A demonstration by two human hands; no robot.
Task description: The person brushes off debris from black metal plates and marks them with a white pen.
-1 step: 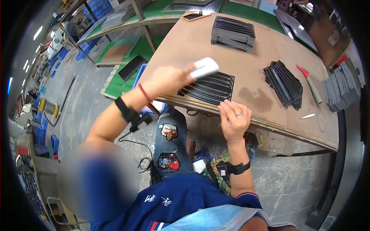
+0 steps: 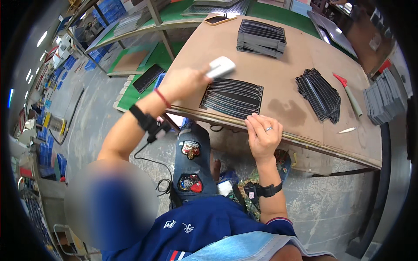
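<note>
The left hand [image 2: 189, 82] grips a white block [image 2: 223, 68] by the far edge of a black sheet [image 2: 233, 98] on the counter [image 2: 300, 52], while the right hand [image 2: 264, 137], fingers bunched, meets its near right corner, whether pinching I cannot tell.

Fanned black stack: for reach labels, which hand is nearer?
Right. The right hand is left of the fanned black stack, at the table edge; the left hand, farther left, holds a white object.
</note>
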